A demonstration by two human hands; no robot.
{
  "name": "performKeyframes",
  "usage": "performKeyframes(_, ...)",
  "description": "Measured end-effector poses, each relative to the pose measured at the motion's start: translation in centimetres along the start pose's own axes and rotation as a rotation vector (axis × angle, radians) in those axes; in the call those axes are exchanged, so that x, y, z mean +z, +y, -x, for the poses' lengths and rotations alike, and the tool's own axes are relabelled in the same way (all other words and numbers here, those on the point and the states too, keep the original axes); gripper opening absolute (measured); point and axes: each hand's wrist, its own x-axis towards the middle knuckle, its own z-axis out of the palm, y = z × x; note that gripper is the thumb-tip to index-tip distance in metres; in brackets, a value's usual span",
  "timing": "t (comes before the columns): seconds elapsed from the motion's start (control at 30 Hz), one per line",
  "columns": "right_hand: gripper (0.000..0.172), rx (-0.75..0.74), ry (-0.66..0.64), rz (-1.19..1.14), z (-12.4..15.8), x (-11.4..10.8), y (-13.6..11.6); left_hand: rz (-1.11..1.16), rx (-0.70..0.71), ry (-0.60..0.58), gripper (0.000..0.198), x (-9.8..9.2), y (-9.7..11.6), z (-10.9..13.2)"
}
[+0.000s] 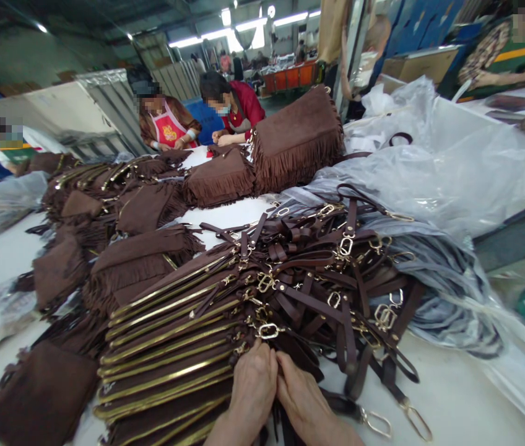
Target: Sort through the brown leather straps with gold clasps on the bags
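Note:
My left hand (254,378) and my right hand (300,393) meet at the near end of a row of brown bags, fingers curled and pressed together. What they pinch is hidden behind the fingers. Just beyond the fingertips lies a gold oval ring (268,331) on a dark brown leather strap. Left of my hands, several brown suede bags (174,365) are packed side by side, their gold zippers facing up. To the right spreads a tangle of brown straps (313,306) with gold rings and clasps (384,316).
Fringed brown bags (297,139) stand and lie farther back and at left, on a white table (457,396). Clear plastic sheeting (429,167) and grey plastic-wrapped material (457,303) lie at right. Two co-workers (239,108) work across the table; another person (504,62) is at far right.

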Motion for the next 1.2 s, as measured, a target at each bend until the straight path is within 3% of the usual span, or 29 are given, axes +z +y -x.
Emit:
performKeyframes(0.3, 0.021, 0.03, -0.001, -0.085, -0.3, -0.5, -1.0, 0.002, 0.018, 0.0, 0.031, -0.3, 0.0, -0.4)
performKeyframes(0.47, 0.023, 0.08, 0.069, -0.031, -0.7, -1.0, -0.9, 0.04, 0.116, 0.059, 0.028, -0.8, -0.3, 0.0)
performKeyframes(0.6, 0.022, 0.1, 0.112, 0.141, -1.3, -1.1, -0.4, -0.171, 0.212, 0.167, 0.032, -0.7, -1.2, 0.6)
performKeyframes(0.67, 0.02, 0.062, 0.141, 0.245, -1.7, -0.7, -0.3, -0.274, 0.189, 0.151, 0.03, -0.6, -1.3, 0.7)
performKeyframes(0.87, 0.017, -0.017, 0.251, 0.528, -3.3, 0.5, -0.1, -0.343, -0.059, -0.062, 0.019, -0.7, 0.1, -0.2)
performKeyframes(0.97, 0.017, -0.071, 0.265, 0.619, -3.7, 0.6, 0.3, -0.347, -0.063, -0.034, 0.018, -0.3, -0.1, -0.4)
performKeyframes(1.2, 0.019, -0.095, 0.18, 0.648, -4.0, 0.7, 0.3, -0.344, 0.071, 0.082, 0.016, 0.3, -1.3, -0.3)
